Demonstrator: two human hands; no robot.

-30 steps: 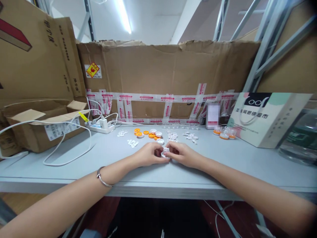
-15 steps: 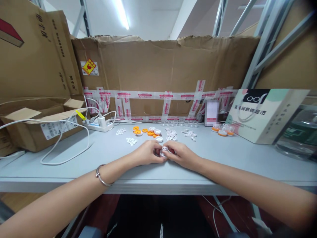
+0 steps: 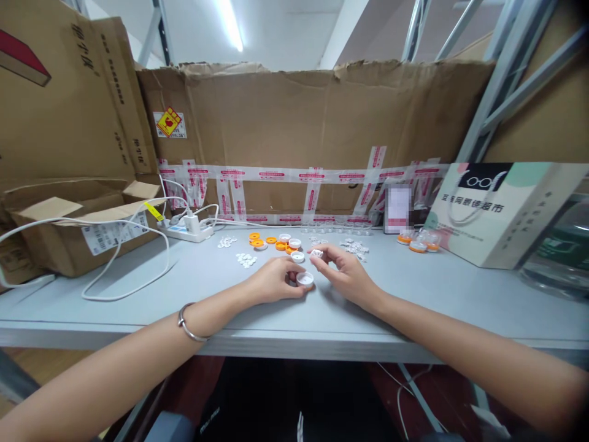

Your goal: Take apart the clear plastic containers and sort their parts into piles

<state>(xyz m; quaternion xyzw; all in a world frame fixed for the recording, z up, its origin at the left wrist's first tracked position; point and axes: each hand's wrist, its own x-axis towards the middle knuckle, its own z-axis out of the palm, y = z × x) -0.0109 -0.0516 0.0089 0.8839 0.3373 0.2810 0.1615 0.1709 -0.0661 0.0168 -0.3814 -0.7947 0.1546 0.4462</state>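
Note:
My left hand (image 3: 278, 279) grips a round white plastic cap (image 3: 305, 280) by its side, its hollow facing up, just above the table. A small white openwork plastic piece (image 3: 316, 253) is pinched between the thumb and finger of my right hand (image 3: 343, 270), up and to the right of that cap. Another white cap (image 3: 298, 256) lies beyond my left hand. Behind it sit several orange caps (image 3: 280, 245) mixed with white ones. Small white discs (image 3: 246, 260) lie left of them, and loose white plastic pieces (image 3: 356, 247) lie beyond my right hand.
Clear round covers (image 3: 335, 229) line the back of the table. Finished-looking orange-and-clear pieces (image 3: 418, 245) sit by a paper bag (image 3: 483, 215) and a large bottle (image 3: 559, 252). At left are a power strip (image 3: 191, 232), a white cable (image 3: 124, 299) and an open carton (image 3: 55, 245).
My right hand has moved away from the white cap, up and to the right, with the small white piece in its fingers. My left hand still holds the cap.

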